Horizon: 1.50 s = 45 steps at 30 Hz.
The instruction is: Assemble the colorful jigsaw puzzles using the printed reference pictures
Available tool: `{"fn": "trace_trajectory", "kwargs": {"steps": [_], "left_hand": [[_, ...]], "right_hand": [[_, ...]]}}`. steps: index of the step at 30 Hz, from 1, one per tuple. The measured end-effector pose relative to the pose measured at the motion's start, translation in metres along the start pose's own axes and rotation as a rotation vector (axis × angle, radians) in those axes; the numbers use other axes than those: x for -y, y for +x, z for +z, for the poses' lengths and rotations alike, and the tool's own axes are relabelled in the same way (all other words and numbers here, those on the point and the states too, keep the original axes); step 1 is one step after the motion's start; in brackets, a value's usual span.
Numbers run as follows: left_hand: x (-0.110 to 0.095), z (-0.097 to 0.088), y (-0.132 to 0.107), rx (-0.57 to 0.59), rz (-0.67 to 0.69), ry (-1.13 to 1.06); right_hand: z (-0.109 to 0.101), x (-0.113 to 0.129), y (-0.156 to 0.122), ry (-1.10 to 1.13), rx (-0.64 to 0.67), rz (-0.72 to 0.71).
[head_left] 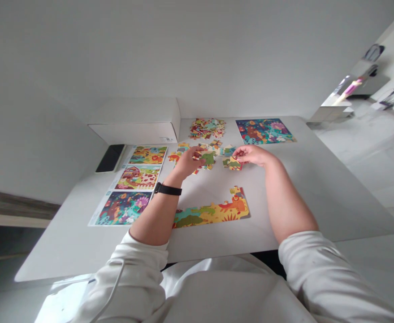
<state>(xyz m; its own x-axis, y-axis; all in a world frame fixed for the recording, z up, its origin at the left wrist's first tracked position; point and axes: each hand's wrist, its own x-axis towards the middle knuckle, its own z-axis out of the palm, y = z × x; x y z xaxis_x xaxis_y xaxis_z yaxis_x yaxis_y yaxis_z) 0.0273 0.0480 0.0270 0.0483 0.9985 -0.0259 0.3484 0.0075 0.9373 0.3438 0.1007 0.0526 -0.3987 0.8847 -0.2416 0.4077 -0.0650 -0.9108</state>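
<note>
My left hand point(188, 162) is over loose puzzle pieces, fingers curved and thumb apart from the index finger, beside a green piece point(209, 158). No piece shows clearly in its grasp. Farther right, my right hand point(253, 155) has thumb and fingertips pinched on a small puzzle piece point(236, 158), partly hidden by the fingers. Just below that pinch are yellow-green and red-edged pieces point(232, 165). Closer to me lies a joined puzzle strip point(210, 215) with a lion and green bushes, rising at its right end; my left forearm is near its left end.
A heap of pieces point(207, 128) lies near the wall, and a dark assembled puzzle point(266, 130) is right of it. At left are a reference sheet point(119, 190) with three pictures, a black phone point(110, 158) and a white box point(136, 131). The white table point(318, 197) has a rounded right corner.
</note>
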Motion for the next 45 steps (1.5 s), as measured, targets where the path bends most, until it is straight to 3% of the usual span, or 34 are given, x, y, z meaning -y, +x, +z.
{"fn": "trace_trajectory", "kwargs": {"steps": [7,11,17,21,23,26,31,36,45], "left_hand": [[-0.014,0.000,-0.004,0.062,0.099,0.010],[-0.018,0.010,-0.011,0.123,0.133,0.107],[-0.006,0.035,-0.027,0.124,0.198,0.533],[-0.015,0.036,-0.041,0.011,0.315,0.707],[-0.022,0.038,-0.048,-0.004,0.346,0.631],[-0.027,0.050,-0.054,0.056,0.279,0.421],[-0.011,0.070,-0.060,0.049,0.156,0.114],[-0.003,0.068,-0.063,0.046,0.074,-0.167],[-0.010,0.065,-0.072,0.105,0.103,-0.138]], "right_hand": [[0.011,0.028,-0.014,-0.004,0.035,-0.129],[0.012,0.038,-0.028,-0.019,-0.022,-0.209],[0.024,0.011,-0.037,0.081,-0.166,-0.280],[0.045,-0.016,-0.043,0.220,-0.232,-0.275],[0.056,-0.024,-0.044,0.274,-0.229,-0.252],[0.066,-0.029,-0.045,0.329,-0.191,-0.237],[0.071,-0.029,-0.047,0.316,-0.152,-0.271],[0.073,-0.032,-0.047,0.255,-0.139,-0.250],[0.068,-0.026,-0.055,0.179,-0.094,-0.284]]}}
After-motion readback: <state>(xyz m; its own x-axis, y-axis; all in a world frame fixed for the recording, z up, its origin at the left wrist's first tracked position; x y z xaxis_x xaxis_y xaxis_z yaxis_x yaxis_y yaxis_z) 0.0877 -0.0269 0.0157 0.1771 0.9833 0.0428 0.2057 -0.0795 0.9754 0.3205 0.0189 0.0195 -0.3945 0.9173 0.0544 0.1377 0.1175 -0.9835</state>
